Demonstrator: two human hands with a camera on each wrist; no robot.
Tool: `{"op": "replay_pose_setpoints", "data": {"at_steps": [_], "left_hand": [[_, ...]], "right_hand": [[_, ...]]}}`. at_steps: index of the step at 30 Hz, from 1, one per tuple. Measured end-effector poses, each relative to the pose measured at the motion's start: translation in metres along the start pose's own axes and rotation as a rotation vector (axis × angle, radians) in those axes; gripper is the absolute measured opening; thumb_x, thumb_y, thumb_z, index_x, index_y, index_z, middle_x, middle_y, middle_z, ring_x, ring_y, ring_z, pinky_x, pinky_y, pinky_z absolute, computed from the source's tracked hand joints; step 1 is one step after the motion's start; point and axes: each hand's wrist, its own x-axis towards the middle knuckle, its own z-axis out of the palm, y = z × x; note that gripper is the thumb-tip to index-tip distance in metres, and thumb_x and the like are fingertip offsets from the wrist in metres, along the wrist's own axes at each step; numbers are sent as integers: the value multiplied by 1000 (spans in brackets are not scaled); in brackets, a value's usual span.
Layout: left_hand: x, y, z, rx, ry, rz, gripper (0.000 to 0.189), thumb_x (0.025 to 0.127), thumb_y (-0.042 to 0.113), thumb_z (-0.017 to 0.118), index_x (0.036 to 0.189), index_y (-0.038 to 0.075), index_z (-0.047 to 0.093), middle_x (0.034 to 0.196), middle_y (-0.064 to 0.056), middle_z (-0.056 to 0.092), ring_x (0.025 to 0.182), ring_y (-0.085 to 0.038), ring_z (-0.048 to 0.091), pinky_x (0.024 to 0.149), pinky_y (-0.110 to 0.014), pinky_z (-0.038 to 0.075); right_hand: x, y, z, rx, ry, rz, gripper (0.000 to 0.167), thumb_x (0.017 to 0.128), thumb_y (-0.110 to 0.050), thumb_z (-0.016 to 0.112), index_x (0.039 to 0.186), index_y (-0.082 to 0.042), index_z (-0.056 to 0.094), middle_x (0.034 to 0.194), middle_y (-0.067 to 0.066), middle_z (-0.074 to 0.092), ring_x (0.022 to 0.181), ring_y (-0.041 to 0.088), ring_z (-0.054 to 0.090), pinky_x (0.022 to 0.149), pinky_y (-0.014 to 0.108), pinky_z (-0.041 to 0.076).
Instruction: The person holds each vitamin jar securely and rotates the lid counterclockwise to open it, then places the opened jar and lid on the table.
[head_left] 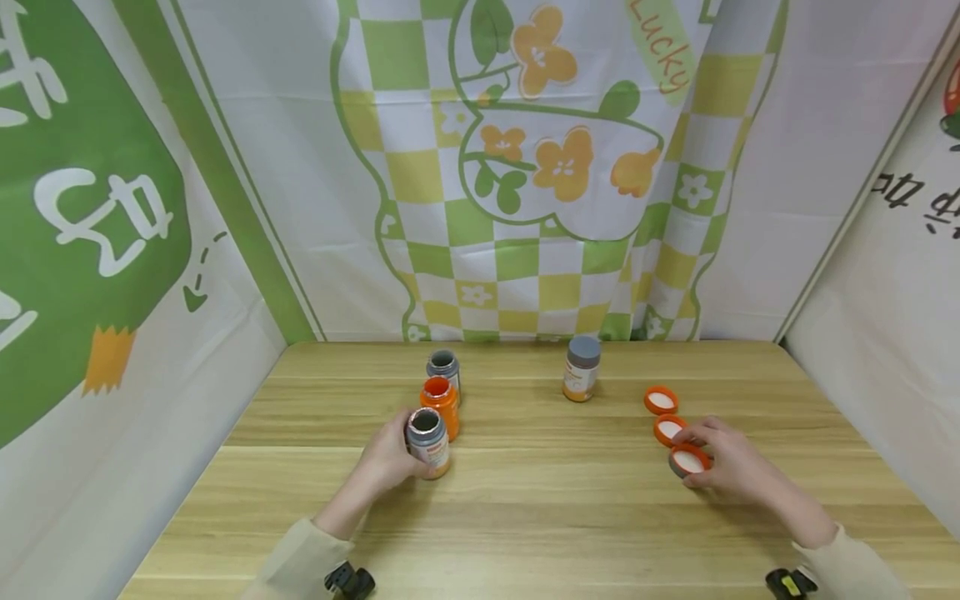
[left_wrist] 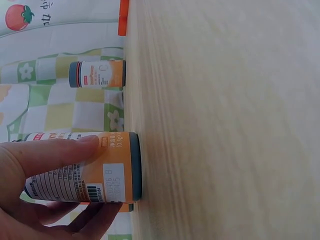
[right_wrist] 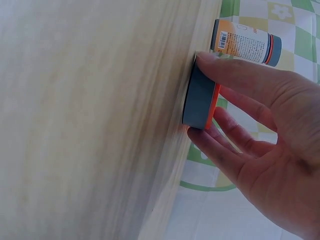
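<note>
My left hand grips an uncapped grey bottle with a white and orange label, its thumb across the label in the left wrist view. This bottle stands upright on the table, nearest in a row. Behind it come an open orange bottle and another open grey bottle. Over on the right, my right hand pinches a grey bottle cap between thumb and fingers. The cap lies with its orange-rimmed, white inner side up. Two more upturned caps, a middle one and a far one, lie beyond it.
A capped grey bottle stands toward the back of the wooden table, between the bottle row and the caps. Printed fabric hangs behind the table's back edge, and cloth walls rise at both sides.
</note>
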Motion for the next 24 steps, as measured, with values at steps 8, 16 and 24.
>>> {"op": "replay_pose_setpoints", "data": {"at_steps": [8, 16, 24], "left_hand": [[2, -1, 0, 6, 5, 15, 79, 51, 4, 89, 120, 1, 52, 109, -12, 65, 103, -30, 60, 93, -49, 45], [0, 0, 0, 16, 3, 20, 76, 53, 7, 89, 119, 1, 52, 108, -13, 65, 102, -29, 61, 91, -49, 46], [0, 1, 0, 10, 6, 11, 75, 53, 8, 89, 119, 1, 53, 108, -13, 65, 100, -29, 62, 90, -48, 47]], "right_hand": [[-1, 1, 2, -9, 15, -16, 51, 55, -15, 88, 102, -11, 67, 100, 3, 59, 88, 21, 60, 76, 35, 49], [-1, 1, 1, -9, 17, -10, 51, 55, -13, 87, 101, -11, 67, 100, 4, 59, 88, 21, 60, 76, 36, 49], [0, 1, -1, 1, -3, 0, 50, 56, -14, 87, 101, -10, 67, 103, 7, 59, 88, 22, 60, 76, 35, 49]]}}
